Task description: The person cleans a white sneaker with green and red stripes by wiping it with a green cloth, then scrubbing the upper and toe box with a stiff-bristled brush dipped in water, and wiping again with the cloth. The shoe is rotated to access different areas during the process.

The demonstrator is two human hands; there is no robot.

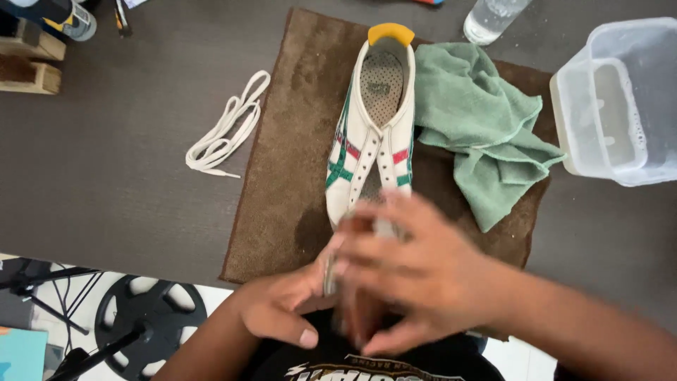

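The right hand (416, 275) is blurred, its fingers spread and curled over the toe end of a white sneaker (372, 134), covering the front of the shoe; whether it actually grips the toe or only lies on it cannot be told. The left hand (282, 307) sits just beneath and beside it, fingers bent, thumb pointing down, its fingertips at a small greyish object (329, 271) that is too blurred to name, so its hold is also unclear. The sneaker lies lengthwise on a brown towel (282, 176), heel away from the person, with a yellow heel tab, green and red stripes on the sides, and no laces in its eyelets. A crumpled green cloth (486, 127) lies on the towel, touching the shoe's right side. A loose white shoelace (226, 127) rests on the dark table (106, 162), left of the towel and apart from it. A clear plastic container (620, 99) stands at the far right, and a clear bottle (490, 17) stands beyond the cloth.
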